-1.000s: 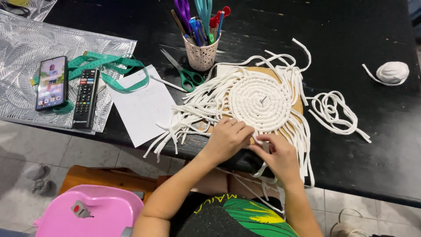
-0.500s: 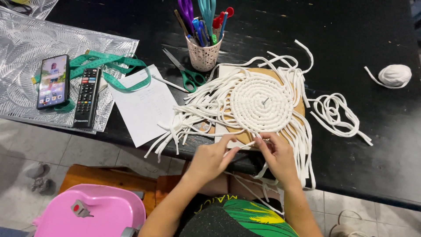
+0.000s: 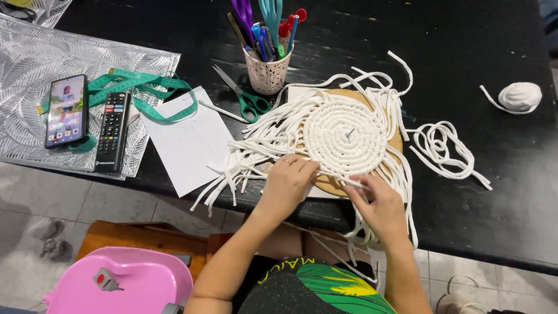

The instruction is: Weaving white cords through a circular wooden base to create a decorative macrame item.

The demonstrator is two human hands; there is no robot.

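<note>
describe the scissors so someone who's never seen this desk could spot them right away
Start at the black table and find the pale perforated pen cup near its far edge. The scissors lie flat just left of the cup, between it and the white paper sheet. Their green handles and bare metal blades set them apart from the green measuring tape, which is soft and looped.

Two hands, the left hand (image 3: 288, 185) and the right hand (image 3: 381, 206), are at one coiled cord mat (image 3: 346, 135). On the surface (image 3: 465, 46) lie one phone (image 3: 65, 110), one remote (image 3: 113, 131), one tape measure (image 3: 152, 93) and one paper sheet (image 3: 189, 139). There is also one pair of scissors (image 3: 244, 96), one pen cup (image 3: 267, 72), one cord ball (image 3: 519, 96) and one loose cord bundle (image 3: 444, 148).
</note>
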